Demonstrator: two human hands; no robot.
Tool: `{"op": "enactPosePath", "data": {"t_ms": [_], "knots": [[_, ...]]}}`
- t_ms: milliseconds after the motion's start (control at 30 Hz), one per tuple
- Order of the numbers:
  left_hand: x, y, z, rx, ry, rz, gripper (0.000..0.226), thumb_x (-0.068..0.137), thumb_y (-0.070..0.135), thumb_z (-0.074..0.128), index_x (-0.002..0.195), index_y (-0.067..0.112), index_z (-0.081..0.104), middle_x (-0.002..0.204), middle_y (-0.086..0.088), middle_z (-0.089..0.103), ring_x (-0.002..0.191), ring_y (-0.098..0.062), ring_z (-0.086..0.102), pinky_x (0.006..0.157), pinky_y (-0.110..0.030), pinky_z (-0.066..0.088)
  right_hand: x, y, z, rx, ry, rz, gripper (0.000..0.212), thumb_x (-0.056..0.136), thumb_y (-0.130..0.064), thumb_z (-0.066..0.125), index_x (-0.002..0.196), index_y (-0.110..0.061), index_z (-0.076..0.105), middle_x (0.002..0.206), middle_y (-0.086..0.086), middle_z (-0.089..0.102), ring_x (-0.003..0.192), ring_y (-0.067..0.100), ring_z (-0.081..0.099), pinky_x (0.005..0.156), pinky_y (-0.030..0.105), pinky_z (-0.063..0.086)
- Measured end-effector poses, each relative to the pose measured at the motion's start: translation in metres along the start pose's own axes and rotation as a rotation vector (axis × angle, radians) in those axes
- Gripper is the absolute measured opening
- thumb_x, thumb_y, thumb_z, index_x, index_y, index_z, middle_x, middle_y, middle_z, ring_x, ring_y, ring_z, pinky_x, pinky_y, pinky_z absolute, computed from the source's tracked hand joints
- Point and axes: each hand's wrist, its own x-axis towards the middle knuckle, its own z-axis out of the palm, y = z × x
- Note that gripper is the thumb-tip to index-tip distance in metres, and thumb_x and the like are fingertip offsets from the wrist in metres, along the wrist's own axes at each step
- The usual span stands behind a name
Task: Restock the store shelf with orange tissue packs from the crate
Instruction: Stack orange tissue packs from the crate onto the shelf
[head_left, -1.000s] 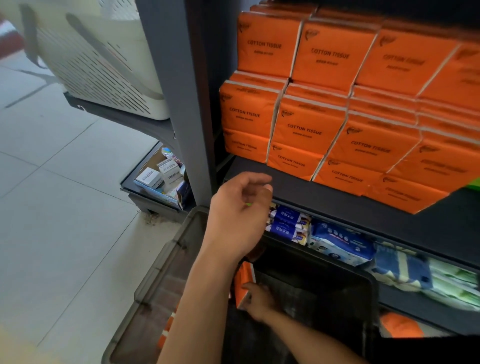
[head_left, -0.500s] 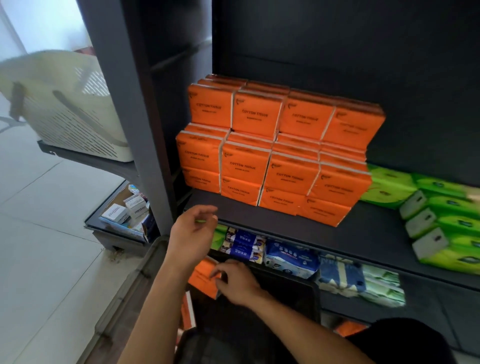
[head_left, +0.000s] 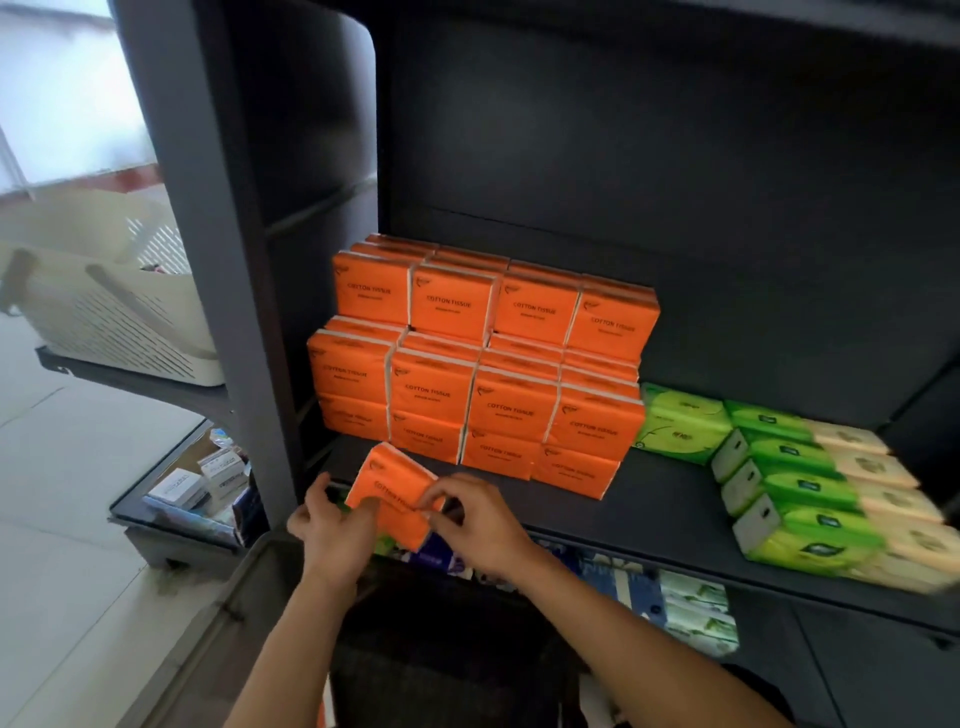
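Both of my hands hold one orange tissue pack (head_left: 390, 486) just in front of the dark shelf's front edge (head_left: 675, 525). My left hand (head_left: 332, 530) grips its lower left side, and my right hand (head_left: 475, 525) pinches its right edge. The pack is tilted. Behind it, a stack of several orange tissue packs (head_left: 483, 364) fills the left part of the shelf in three tiers. The dark crate (head_left: 447, 649) sits below my forearms, its inside in shadow.
Green tissue packs (head_left: 779, 467) lie in rows on the right of the same shelf. Blue and green packs (head_left: 675, 597) fill the lower shelf. A grey upright post (head_left: 208, 260) stands at left, with a cream basket (head_left: 114, 322) and small boxes (head_left: 202, 483) beyond it.
My right hand has lifted the orange pack out of the crate up to shelf height. My left hand has come over and taken hold of it too. The view has pulled back and upward.
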Motion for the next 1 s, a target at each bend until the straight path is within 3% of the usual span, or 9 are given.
{"op": "enactPosePath", "data": {"t_ms": [67, 133, 233, 300, 500, 600, 733, 833, 1000], "knots": [[-0.001, 0.001, 0.006, -0.131, -0.052, -0.053, 0.069, 0.092, 0.026, 0.060, 0.151, 0.029, 0.026, 0.151, -0.016, 0.027, 0.127, -0.034, 0.044, 0.105, -0.038, 0.038, 0.000, -0.007, -0.017, 0.033, 0.011, -0.017, 0.007, 0.092, -0.018, 0.067, 0.096, -0.023, 0.065, 0.098, -0.004, 0.060, 0.079, 0.004, 0.059, 0.069, 0.019, 0.048], [-0.002, 0.004, 0.011, -0.336, -0.151, -0.086, 0.053, 0.094, 0.021, 0.056, 0.142, 0.031, 0.034, 0.133, -0.017, 0.054, 0.112, -0.033, 0.059, 0.094, -0.053, 0.051, -0.001, -0.015, -0.032, 0.054, 0.018, -0.038, 0.005, 0.093, -0.018, 0.067, 0.094, -0.020, 0.061, 0.093, -0.004, 0.060, 0.075, 0.003, 0.058, 0.065, 0.017, 0.045], [-0.011, 0.011, 0.013, -0.568, -0.242, -0.037, 0.037, 0.101, 0.005, 0.046, 0.133, 0.023, 0.045, 0.104, -0.015, 0.070, 0.099, -0.032, 0.069, 0.087, -0.053, 0.055, -0.003, -0.027, -0.052, 0.057, 0.052, -0.072, 0.013, 0.093, -0.021, 0.067, 0.092, -0.022, 0.054, 0.093, -0.003, 0.060, 0.080, 0.008, 0.059, 0.068, 0.029, 0.050], [-0.016, 0.016, 0.012, -0.658, -0.294, 0.003, 0.040, 0.102, 0.005, 0.045, 0.136, 0.025, 0.046, 0.109, -0.014, 0.071, 0.105, -0.033, 0.068, 0.091, -0.056, 0.053, -0.004, -0.034, -0.063, 0.025, 0.085, -0.063, 0.024, 0.090, -0.025, 0.069, 0.095, -0.029, 0.046, 0.096, -0.005, 0.058, 0.083, 0.008, 0.057, 0.072, 0.035, 0.050], [-0.018, 0.023, 0.008, -0.778, -0.591, 0.097, 0.057, 0.100, 0.013, 0.049, 0.148, 0.041, 0.035, 0.136, -0.010, 0.060, 0.122, -0.034, 0.060, 0.100, -0.058, 0.048, 0.004, -0.045, -0.089, -0.045, 0.210, -0.162, 0.060, 0.089, -0.032, 0.072, 0.141, -0.034, 0.042, 0.137, -0.012, 0.049, 0.125, 0.001, 0.045, 0.103, 0.021, 0.041], [-0.017, 0.024, 0.007, -0.760, -0.684, 0.134, 0.066, 0.094, 0.023, 0.060, 0.147, 0.050, 0.032, 0.142, -0.005, 0.055, 0.128, -0.030, 0.056, 0.104, -0.061, 0.042, 0.014, -0.048, -0.106, -0.120, 0.267, -0.248, 0.052, 0.090, -0.030, 0.070, 0.137, -0.029, 0.049, 0.133, -0.008, 0.052, 0.121, 0.003, 0.047, 0.100, 0.023, 0.043], [-0.015, 0.022, 0.004, -0.755, -0.678, 0.141, 0.083, 0.068, 0.039, 0.088, 0.134, 0.059, 0.042, 0.146, 0.008, 0.051, 0.133, -0.023, 0.051, 0.103, -0.060, 0.044, 0.034, -0.043, -0.140, -0.192, 0.303, -0.295, 0.048, 0.091, -0.027, 0.069, 0.135, -0.027, 0.049, 0.129, -0.005, 0.052, 0.117, 0.008, 0.050, 0.096, 0.031, 0.049], [-0.014, 0.022, 0.004, -0.775, -0.646, 0.152, 0.057, 0.086, 0.027, 0.064, 0.131, 0.056, 0.044, 0.145, 0.008, 0.052, 0.133, -0.023, 0.050, 0.106, -0.060, 0.041, 0.050, -0.035, -0.169, -0.234, 0.366, -0.297, 0.047, 0.090, -0.023, 0.070, 0.133, -0.024, 0.051, 0.126, -0.003, 0.054, 0.114, 0.009, 0.051, 0.090, 0.034, 0.053], [-0.012, 0.024, 0.005, -0.772, -0.647, 0.150, 0.055, 0.091, 0.023, 0.053, 0.138, 0.050, 0.041, 0.144, 0.008, 0.054, 0.131, -0.022, 0.052, 0.107, -0.057, 0.040, 0.073, -0.012, -0.214, -0.327, 0.433, -0.298, 0.045, 0.085, -0.014, 0.073, 0.127, -0.016, 0.056, 0.124, 0.001, 0.058, 0.113, 0.015, 0.054, 0.096, 0.040, 0.047]]}}
